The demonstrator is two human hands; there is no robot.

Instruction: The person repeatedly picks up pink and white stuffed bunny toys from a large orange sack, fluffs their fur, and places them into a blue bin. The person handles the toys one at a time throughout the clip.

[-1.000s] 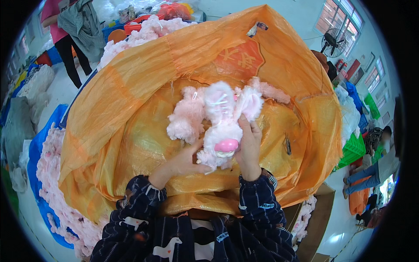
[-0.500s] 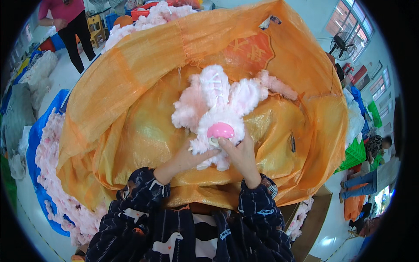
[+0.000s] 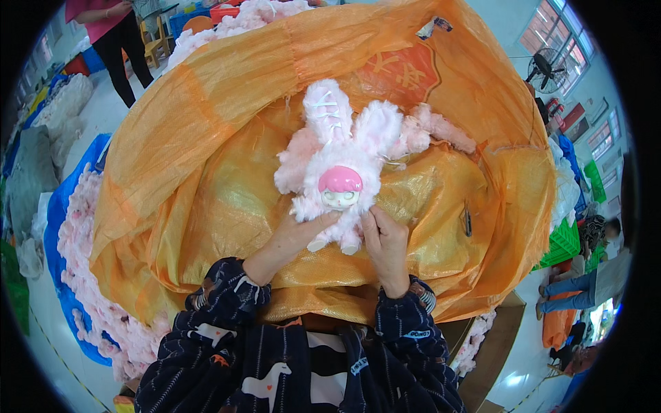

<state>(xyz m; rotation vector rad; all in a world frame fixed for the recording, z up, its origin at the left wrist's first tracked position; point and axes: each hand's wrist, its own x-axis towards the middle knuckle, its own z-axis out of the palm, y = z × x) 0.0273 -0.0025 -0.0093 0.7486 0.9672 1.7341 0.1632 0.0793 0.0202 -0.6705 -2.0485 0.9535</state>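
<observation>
A white-pink plush bunny doll with long ears, pink moulded hair and a pale doll face lies face up over an orange woven sack. My left hand grips the doll's body from the left, its thumb across the front below the chin. On the right side, my right hand pinches the doll's fur with thumb and fingers near its arm. Behind the doll's ears lie pink plush pieces, partly covered by it. White lacing crosses the left ear.
Many pink plush pieces lie in a blue bag at left, with more behind the sack. A small dark tool rests on the sack at right. A cardboard box stands lower right. People stand at far left and right.
The doll has shifted slightly up and left, and its face now shows below the pink hair. My right hand has moved off the face to the doll's right-hand side.
</observation>
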